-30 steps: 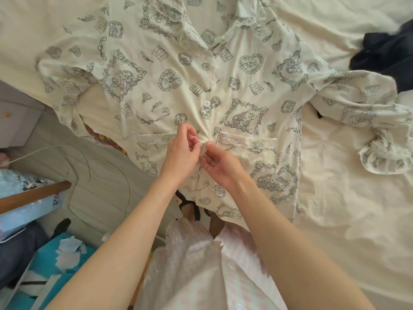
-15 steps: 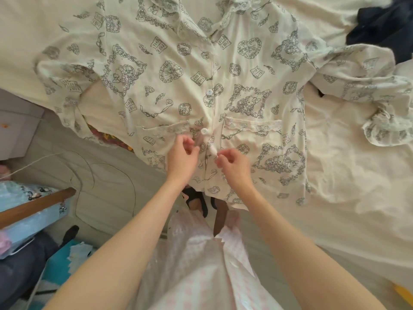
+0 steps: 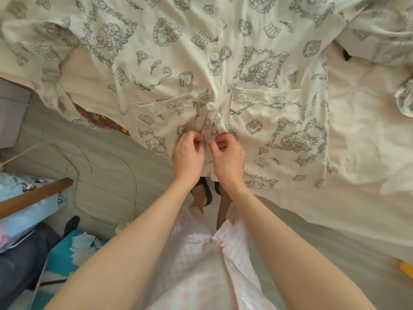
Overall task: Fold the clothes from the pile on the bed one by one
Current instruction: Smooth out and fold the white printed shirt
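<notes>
A cream pyjama shirt point(image 3: 169, 63) with a grey drawn pattern, lace-edged pockets and white buttons lies face up on the bed, its hem hanging over the bed's near edge. My left hand point(image 3: 188, 156) and my right hand point(image 3: 228, 156) meet at the front placket below the second visible button point(image 3: 210, 106). Each hand pinches one side of the placket, and the fabric bunches just above the fingertips. The shirt's sleeves spread to the left and right; the right one point(image 3: 380, 41) is crumpled.
The cream bed sheet point(image 3: 362, 142) lies under the shirt and to its right. Grey floor point(image 3: 93, 166) with a thin cable lies at the left. A wooden rail with pale blue fabric point(image 3: 29, 198) and a teal box of papers point(image 3: 73, 247) are at the lower left.
Both hands moved down the placket from the pocket-level button toward the hem. That button now shows fastened. The view came closer, and the dark clothes at the upper right left the frame.
</notes>
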### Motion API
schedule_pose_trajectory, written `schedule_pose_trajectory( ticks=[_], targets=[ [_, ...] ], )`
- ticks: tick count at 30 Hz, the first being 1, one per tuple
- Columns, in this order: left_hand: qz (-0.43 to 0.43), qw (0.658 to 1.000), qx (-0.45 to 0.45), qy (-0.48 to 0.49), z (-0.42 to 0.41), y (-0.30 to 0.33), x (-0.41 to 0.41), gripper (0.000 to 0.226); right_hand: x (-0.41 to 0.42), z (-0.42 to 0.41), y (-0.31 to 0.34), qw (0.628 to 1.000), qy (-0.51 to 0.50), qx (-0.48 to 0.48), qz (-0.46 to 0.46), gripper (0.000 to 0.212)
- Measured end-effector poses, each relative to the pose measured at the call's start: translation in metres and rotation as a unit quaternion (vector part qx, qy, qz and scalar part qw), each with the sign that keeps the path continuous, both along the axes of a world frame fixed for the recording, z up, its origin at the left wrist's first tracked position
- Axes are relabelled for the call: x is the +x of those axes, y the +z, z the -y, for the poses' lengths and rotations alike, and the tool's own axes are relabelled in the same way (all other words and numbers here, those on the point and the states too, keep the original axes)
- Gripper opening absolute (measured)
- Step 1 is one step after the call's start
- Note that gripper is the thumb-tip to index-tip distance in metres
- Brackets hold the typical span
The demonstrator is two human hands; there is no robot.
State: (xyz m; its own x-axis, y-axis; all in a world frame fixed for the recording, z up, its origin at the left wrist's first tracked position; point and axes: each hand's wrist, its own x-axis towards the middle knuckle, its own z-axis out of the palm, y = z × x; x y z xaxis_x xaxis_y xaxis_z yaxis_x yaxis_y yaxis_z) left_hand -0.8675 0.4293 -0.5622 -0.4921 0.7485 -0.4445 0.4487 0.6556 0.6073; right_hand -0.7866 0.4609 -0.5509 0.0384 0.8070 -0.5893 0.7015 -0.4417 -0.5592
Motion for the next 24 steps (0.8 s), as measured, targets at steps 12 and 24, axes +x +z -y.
schedule_pose_trajectory(
  ticks=[12, 24],
  targets=[
    [-0.084, 0.994, -0.06, 0.046, -0.017, -0.002, 0.019, 0.031, 0.013, 0.004, 0.02, 0.996, -0.088, -0.005, -0.026, 0.009],
    [0.13, 0.986, -0.023, 0.097, 0.011, 0.031, -0.003, 0.017, 0.017, -0.006, 0.048, 0.95, -0.215, -0.134, -0.183, 0.01]
  ],
)
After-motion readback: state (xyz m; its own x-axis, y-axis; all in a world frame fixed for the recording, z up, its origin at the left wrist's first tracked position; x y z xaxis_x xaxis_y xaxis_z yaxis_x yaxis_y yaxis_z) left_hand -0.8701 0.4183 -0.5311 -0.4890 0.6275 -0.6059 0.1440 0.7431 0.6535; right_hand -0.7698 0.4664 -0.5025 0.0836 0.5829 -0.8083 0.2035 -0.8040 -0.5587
